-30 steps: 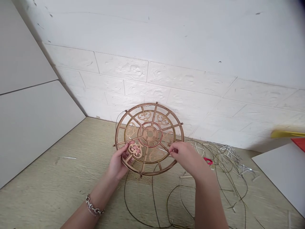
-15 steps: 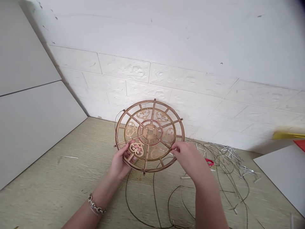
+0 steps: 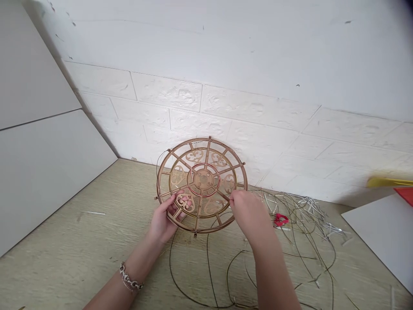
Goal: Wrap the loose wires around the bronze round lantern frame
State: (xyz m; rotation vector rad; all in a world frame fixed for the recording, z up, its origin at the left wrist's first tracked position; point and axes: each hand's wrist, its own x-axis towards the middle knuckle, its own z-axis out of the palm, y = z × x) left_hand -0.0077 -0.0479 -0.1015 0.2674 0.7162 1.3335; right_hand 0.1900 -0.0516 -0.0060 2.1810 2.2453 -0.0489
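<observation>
A round copper-coloured openwork frame (image 3: pixel 202 192) with scroll ornaments and a small central ring is held up, tilted, in front of the white wall. My left hand (image 3: pixel 166 217) grips its lower left rim, the thumb in front and the fingers behind. At the lower right part of the frame, my right hand (image 3: pixel 247 211) is closed in a pinch, its back turned to the camera; what the fingertips hold is hidden. Thin dark wires (image 3: pixel 209 262) hang below the frame and curl over the tabletop.
A tangle of wires and short white strips (image 3: pixel 312 206) lies at the right, with a red item (image 3: pixel 281 220) beside it. White panels (image 3: pixel 41 172) stand at the left. Another white panel (image 3: pixel 383 232), with red and yellow items, is at the far right.
My right hand has turned, its wrist moving left, so its back now covers more of the fingertips. The frame has shifted very slightly; my left hand keeps its grip.
</observation>
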